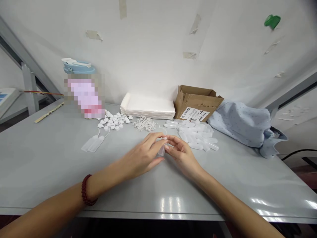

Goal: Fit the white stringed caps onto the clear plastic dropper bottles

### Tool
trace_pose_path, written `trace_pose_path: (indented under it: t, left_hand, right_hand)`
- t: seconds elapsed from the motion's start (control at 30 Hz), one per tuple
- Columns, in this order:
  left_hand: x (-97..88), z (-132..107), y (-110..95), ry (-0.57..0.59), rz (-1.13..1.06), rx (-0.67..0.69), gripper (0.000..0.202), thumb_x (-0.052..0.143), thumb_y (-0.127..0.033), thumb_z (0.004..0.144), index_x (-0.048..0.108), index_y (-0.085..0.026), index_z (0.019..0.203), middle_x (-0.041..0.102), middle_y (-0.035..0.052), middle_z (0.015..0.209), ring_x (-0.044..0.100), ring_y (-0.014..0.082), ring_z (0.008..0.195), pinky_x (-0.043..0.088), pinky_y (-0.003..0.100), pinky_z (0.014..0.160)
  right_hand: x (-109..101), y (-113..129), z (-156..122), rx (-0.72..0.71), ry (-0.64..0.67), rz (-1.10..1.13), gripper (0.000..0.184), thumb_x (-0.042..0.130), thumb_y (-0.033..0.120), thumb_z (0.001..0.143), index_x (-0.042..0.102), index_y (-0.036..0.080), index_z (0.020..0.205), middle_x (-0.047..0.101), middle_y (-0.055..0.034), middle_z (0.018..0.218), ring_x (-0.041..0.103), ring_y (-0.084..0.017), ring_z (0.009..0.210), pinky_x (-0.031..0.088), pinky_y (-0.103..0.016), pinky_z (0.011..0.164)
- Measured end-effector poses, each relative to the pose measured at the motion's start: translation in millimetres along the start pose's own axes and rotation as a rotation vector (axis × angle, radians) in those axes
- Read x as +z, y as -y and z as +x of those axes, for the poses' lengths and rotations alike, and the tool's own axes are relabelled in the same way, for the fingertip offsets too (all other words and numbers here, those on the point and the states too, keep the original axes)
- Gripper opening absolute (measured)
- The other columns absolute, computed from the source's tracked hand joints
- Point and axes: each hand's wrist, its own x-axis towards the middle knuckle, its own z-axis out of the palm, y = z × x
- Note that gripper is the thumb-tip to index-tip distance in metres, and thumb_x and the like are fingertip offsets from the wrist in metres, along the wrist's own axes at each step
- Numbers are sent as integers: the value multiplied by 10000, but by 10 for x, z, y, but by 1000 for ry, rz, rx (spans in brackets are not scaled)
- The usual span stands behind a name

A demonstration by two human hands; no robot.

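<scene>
Both my hands meet at the middle of the grey table [49,158]. My left hand [142,153] and my right hand [180,153] pinch one small clear plastic bottle [162,149] between their fingertips, with a thin white string [165,132] looping up from its top. A pile of the same clear bottles [198,134] lies just beyond my right hand. Two finished bottles with caps [92,143] lie to the left.
A heap of small white caps [114,120] and a bundle of white strings [145,124] lie behind my hands. Further back stand a stack of white bags [148,106], an open cardboard box [196,102], a blue-lidded jug [79,66] and a blue cloth [244,124].
</scene>
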Motion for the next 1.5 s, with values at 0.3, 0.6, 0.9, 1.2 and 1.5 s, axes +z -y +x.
trace_pose_path:
  t: [0.3, 0.6, 0.9, 1.2, 1.5]
  left_hand:
    - [-199, 44, 25, 87, -114, -83, 340, 635, -150, 786, 515, -172, 1103, 536, 86, 1127, 448, 215, 1110, 436, 344, 923]
    - [-856, -436, 330, 173, -61, -445, 367, 692, -272, 720, 498, -225, 1028, 543, 28, 1146, 490, 196, 1073, 427, 313, 901]
    - [-1257, -761, 661, 373, 32, -561, 349, 599, -234, 730, 503, -247, 1065, 534, 26, 1158, 427, 225, 1140, 406, 325, 919]
    - [-1205, -777, 736, 354, 22, -552, 346, 613, -283, 693, 545, -252, 1031, 550, 25, 1006, 503, 211, 901, 432, 294, 794]
    - [-1208, -808, 693, 370, 56, -563, 360, 599, -253, 715, 528, -244, 1067, 557, 31, 1025, 508, 214, 947, 430, 296, 806]
  right_hand:
    - [57, 45, -32, 54, 131, -6, 291, 670, 301, 790, 545, 188, 1027, 651, -94, 1084, 657, -211, 961, 469, -357, 864]
    - [-14, 102, -64, 26, 208, -337, 529, 615, 401, 828, 354, 283, 1273, 530, -110, 1291, 476, -232, 1241, 376, -463, 1030]
    - [-134, 170, -15, -22, 32, -437, 485, 598, 455, 829, 388, 327, 1247, 595, -87, 1216, 534, -265, 1182, 462, -465, 949]
    - [-117, 156, 6, -23, 24, -395, 473, 624, 461, 810, 412, 313, 1206, 623, -86, 1139, 584, -261, 1109, 505, -444, 890]
    - [-154, 229, 47, -7, -99, -403, 501, 664, 515, 748, 468, 276, 1144, 648, -106, 1101, 609, -286, 1040, 495, -464, 871]
